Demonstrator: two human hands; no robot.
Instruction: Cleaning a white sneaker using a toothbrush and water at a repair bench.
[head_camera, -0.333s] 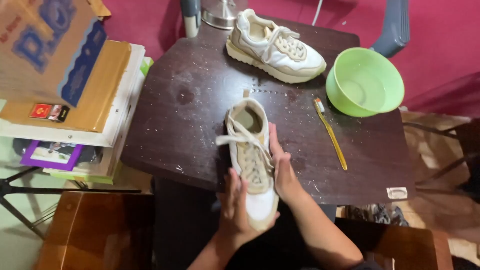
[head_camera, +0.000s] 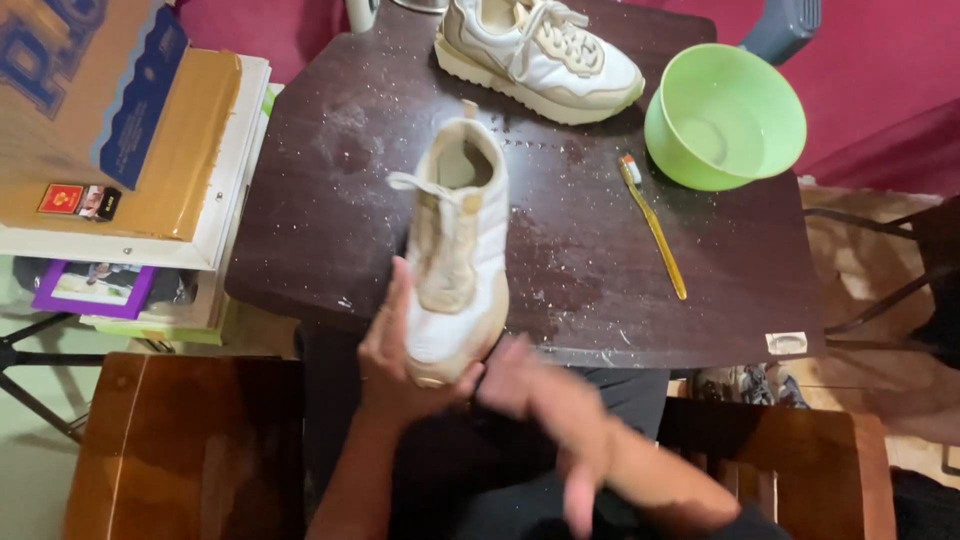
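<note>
Sneaker (head_camera: 455, 250) toe gripped in left hand (head_camera: 395, 355); right hand (head_camera: 545, 395) open, empty, just beside toe.

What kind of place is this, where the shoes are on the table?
Probably a room in someone's home, used for cleaning shoes. A dark wooden table holds two white sneakers, a green bowl and a yellow toothbrush, with stacked books and boxes beside it.

The desk (head_camera: 330, 220) lies open along its left edge; the second shoe (head_camera: 540, 60), green bowl (head_camera: 725, 115) and toothbrush (head_camera: 652, 225) crowd its far right corner.
</note>
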